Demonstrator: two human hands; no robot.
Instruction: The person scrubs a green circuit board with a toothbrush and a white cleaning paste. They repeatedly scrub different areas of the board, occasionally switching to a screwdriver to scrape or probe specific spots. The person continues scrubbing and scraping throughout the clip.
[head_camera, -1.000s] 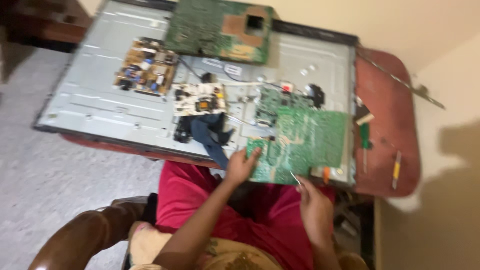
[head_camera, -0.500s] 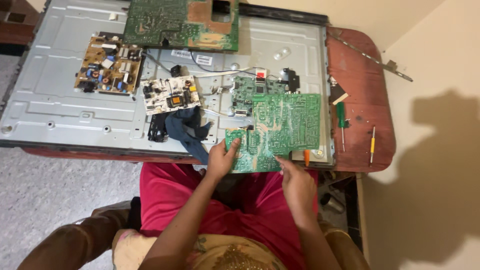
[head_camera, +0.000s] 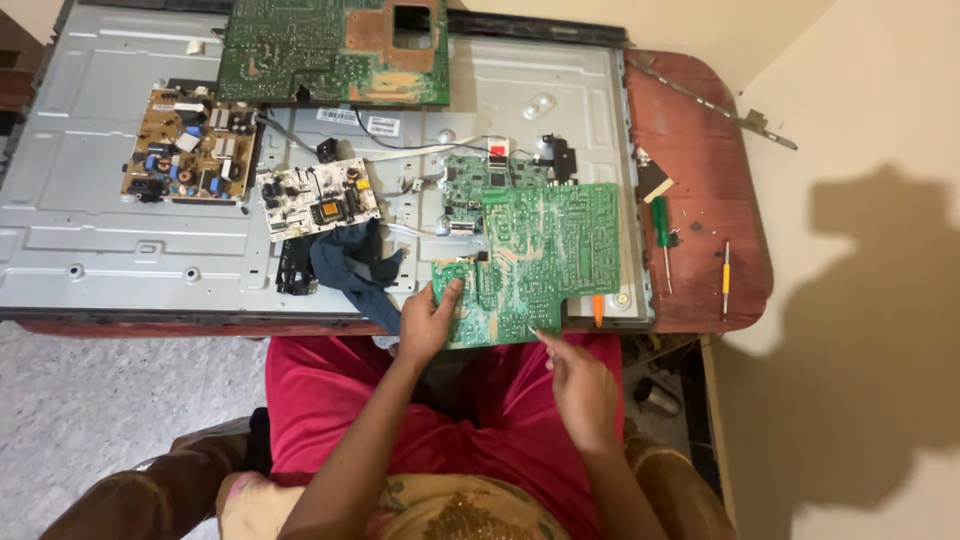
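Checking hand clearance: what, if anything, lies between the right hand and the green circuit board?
Nothing visible. The right hand reaches the green circuit board's near edge; the left hand already grips its corner.

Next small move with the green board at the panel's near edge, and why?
Probably steady it first: the left hand pinches the green circuit board at its near-left corner, while the right hand only reaches its bottom edge. The board overhangs the metal back panel, so a second grip seems wise.
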